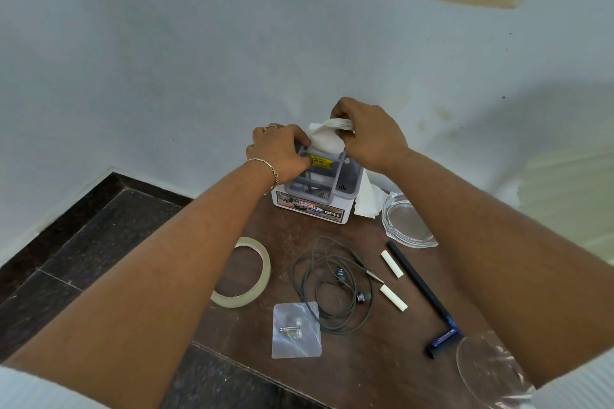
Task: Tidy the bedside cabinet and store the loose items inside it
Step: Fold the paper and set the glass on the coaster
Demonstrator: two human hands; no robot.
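While the organiser box (315, 189) sits at the cabinet top's (349, 375) far edge, the right hand (368, 134) has its grip pinched on a white cloth (327, 138) above it; the left hand (282, 151) clasps the box's rim, with earphones (332, 285) and tape roll (244, 272) nearby.

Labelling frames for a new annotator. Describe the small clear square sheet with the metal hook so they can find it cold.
On the dark brown wooden cabinet top, look near its front edge, below the coiled grey wired earphones and right of the ring of clear adhesive tape. The clear square plastic sheet with a small metal hook lies flat there. It is the only flat square item.
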